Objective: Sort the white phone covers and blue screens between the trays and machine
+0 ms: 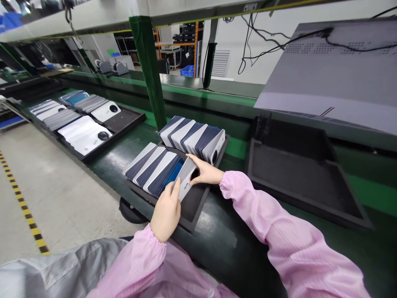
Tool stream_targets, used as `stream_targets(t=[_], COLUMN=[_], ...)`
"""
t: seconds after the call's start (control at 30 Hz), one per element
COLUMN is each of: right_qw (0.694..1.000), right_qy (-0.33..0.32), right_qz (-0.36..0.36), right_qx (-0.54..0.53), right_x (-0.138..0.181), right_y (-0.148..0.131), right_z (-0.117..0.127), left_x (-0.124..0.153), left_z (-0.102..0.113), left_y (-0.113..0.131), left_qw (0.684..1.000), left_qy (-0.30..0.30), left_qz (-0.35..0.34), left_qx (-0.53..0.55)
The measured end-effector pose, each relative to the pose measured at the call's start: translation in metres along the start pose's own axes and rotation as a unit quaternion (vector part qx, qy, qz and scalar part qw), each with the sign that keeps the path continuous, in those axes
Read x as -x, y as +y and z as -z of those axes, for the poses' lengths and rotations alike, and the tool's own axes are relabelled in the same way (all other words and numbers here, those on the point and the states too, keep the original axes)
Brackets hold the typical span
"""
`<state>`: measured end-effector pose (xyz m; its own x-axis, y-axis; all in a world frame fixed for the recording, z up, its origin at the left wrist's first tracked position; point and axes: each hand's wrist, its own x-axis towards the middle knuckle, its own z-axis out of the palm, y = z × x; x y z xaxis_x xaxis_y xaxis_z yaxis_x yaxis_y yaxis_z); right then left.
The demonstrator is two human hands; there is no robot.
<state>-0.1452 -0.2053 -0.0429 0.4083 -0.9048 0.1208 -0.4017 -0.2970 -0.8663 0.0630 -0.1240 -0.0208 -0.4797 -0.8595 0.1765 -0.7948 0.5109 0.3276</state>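
- With the held bundle as our dial's centre, our pink sleeves (279, 223) are reaching in from seven and four o'clock.
- Our left hand (167, 211) is coming in at seven o'clock, thumb and forefinger closing on the bundle's near end; its other fingers are hiding from us.
- The bundle of thin pale panels (187, 185) is standing tilted in our hands, over the near tray (194, 207); we cannot tell whether its lower edge is touching the tray.
- Our right hand (206, 171) is lying at two o'clock, gripping the bundle's far end between thumb and forefinger, beside a round black patch.
- At ten o'clock, a row of striped panels (149, 167) is leaning in the same tray, a blue panel (176, 171) showing next to the bundle.
- At twelve, a second row (189, 136) is leaning along the tray's far side.
- At three, a dark tray (297, 165) is resting on the green bench (223, 231).
- At ten, farther off, another tray (125, 122) is holding more panels (82, 134).
- At eleven, a green-wrapped post (147, 70) is rising from the bench.
- At twelve, well beyond, a blue crate (187, 70) is sitting.
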Motion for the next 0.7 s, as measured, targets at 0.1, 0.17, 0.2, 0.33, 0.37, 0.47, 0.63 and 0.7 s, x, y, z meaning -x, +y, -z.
stream_targets(t=[0.1,0.17,0.2,0.33,0.37,0.47,0.63,0.7], right_qw=[1.0,0.999,0.999,0.999,0.999,1.0,1.0,1.0], right_qy=[0.021,0.038,0.044,0.038,0.03,0.003,0.006,0.016], right_qz=[0.0,0.0,0.002,0.013,0.016,0.024,0.011,0.011], right_qx=[0.013,0.016,0.016,0.02,0.021,0.02,0.016,0.021], right_x=[-0.001,-0.003,-0.003,-0.005,-0.005,-0.007,-0.009,-0.009], right_y=[0.002,0.003,0.003,0.003,0.003,0.003,0.005,0.005], right_z=[-0.004,-0.007,-0.009,-0.011,-0.011,-0.009,-0.014,-0.017], left_x=[0.0,-0.001,-0.001,0.008,0.012,0.023,0.029,0.028], left_z=[-0.003,-0.003,-0.003,-0.001,-0.001,-0.002,-0.012,-0.015], left_y=[-0.009,-0.013,-0.014,-0.008,-0.006,-0.008,-0.022,-0.024], left_qw=[1.0,0.998,0.997,0.988,0.985,0.98,0.987,0.989], left_qy=[0.016,0.038,0.045,0.065,0.081,0.144,0.126,0.115], left_qz=[-0.002,-0.014,-0.021,-0.011,0.004,0.053,0.08,0.076], left_qx=[-0.019,-0.048,-0.063,-0.137,-0.149,-0.128,-0.063,-0.057])
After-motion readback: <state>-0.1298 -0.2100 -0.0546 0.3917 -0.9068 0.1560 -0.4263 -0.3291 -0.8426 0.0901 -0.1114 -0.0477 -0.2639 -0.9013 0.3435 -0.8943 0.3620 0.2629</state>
